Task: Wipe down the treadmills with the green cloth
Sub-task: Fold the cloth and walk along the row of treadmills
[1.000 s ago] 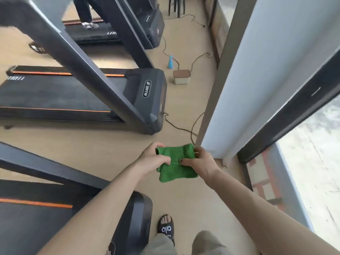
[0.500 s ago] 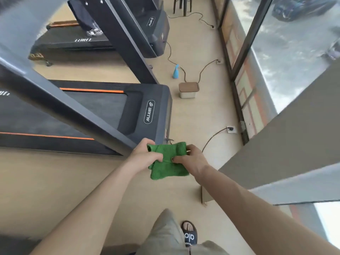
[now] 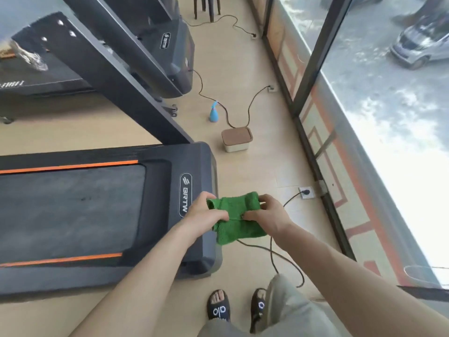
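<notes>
Since the earlier frame the view has swung forward, so the green cloth [image 3: 237, 218] now hangs over the near treadmill [image 3: 155, 190] motor cover's edge. Left hand [image 3: 202, 216] and right hand [image 3: 264, 212] each pinch its folded top, fingers curled, probably refolding it for wiping. Beyond, a lidded box [image 3: 237, 139] stays closed, contents unseen, beside a blue spray bottle [image 3: 214, 113].
</notes>
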`<control>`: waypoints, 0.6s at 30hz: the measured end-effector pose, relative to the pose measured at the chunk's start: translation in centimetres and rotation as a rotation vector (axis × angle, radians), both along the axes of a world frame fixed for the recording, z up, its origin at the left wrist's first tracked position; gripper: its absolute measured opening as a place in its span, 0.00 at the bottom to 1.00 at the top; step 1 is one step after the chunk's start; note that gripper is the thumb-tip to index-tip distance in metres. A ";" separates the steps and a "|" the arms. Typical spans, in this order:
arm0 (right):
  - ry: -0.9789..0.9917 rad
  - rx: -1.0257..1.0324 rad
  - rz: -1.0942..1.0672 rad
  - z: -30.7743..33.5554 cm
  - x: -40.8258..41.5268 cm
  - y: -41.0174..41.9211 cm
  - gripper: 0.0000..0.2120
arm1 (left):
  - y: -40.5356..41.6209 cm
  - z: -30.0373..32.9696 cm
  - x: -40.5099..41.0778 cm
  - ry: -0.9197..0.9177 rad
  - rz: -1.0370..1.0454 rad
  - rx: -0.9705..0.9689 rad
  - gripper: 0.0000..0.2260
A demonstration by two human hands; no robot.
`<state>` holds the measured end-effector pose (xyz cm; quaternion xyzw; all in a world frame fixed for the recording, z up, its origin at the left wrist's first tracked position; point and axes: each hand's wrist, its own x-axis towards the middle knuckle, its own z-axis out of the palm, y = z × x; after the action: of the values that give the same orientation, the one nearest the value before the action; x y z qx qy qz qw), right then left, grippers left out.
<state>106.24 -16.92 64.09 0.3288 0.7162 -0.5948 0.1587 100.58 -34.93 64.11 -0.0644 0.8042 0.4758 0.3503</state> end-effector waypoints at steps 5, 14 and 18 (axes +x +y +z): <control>0.033 -0.004 -0.049 0.1 -9.6 4.2 0.23 | 4.4 0.8 -10.4 0.026 -0.051 -0.023 0.27; 0.020 -0.113 -0.033 -5.5 -29.1 17.3 0.23 | 17.5 -4.1 -29.0 0.006 -0.011 -0.032 0.25; 0.004 -0.174 0.043 -10.8 -40.6 24.8 0.23 | 25.3 -9.1 -38.8 -0.043 0.088 -0.025 0.21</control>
<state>65.65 7.85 53.27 0.2970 0.6691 -0.6519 0.1981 61.80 -9.61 54.99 -0.1143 0.7987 0.4793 0.3452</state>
